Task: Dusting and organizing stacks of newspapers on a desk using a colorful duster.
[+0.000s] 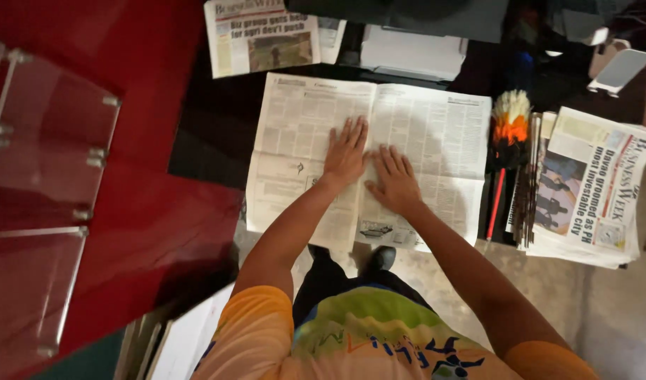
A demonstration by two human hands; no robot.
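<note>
An open newspaper (295, 134) lies spread flat on a dark table top (210, 127), its near edge hanging over the table's front. My left hand (346, 151) rests palm down on the left page beside the centre fold, fingers apart. My right hand (393, 179) lies flat just right of the fold, fingers spread, pressing the paper. The two hands almost touch at the fold. Neither hand holds anything.
A stack of folded newspapers (594, 190) sits at the right, with a feather duster (509, 130) and thin sticks beside it. Another folded newspaper (259, 35) and a white box (414, 53) lie at the far edge. A red counter (147, 197) with clear acrylic panels (48, 119) stands at the left.
</note>
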